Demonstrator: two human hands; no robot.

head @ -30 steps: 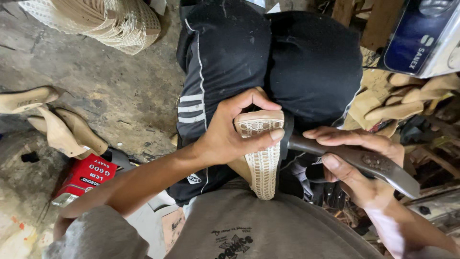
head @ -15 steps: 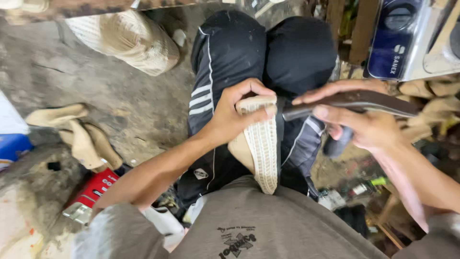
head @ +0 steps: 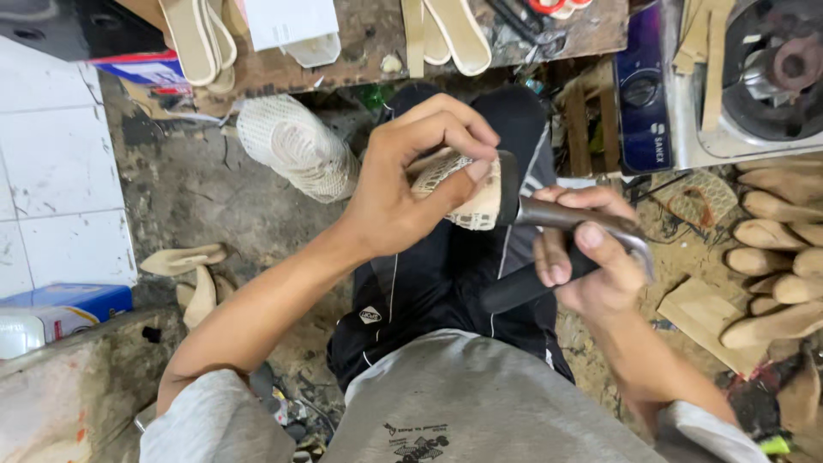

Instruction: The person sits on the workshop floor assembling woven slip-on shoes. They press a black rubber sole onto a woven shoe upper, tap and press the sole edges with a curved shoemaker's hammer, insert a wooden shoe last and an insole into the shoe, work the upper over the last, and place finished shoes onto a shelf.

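Over the lap, left hand (head: 403, 193) fingers clasping woven sole (head: 467, 193), right hand (head: 591, 261) gripping pincers (head: 557, 214).

Woven mesh shoe upper (head: 459, 184); dull metal pincers (head: 570, 219), rough wooden lasts (head: 776, 257).

- Ahead of the left grip (head: 403, 193), a table (head: 360, 51) edge loaded with pale soles (head: 201, 39) and a white box (head: 291, 21) closes the way forward.
- Just to its left, a mesh-wrapped bundle (head: 296, 150) stands close; beyond that, bare floor (head: 197, 197) gives room until two loose soles (head: 193, 274).
- Between the grips, the sole (head: 467, 193) and pincers (head: 574, 219) fill the gap.
- Right of the right grip (head: 591, 257), a row of wooden lasts (head: 780, 249) and a machine (head: 729, 86) block the side.
- Beneath both, dark-trousered knees (head: 446, 274) sit close.
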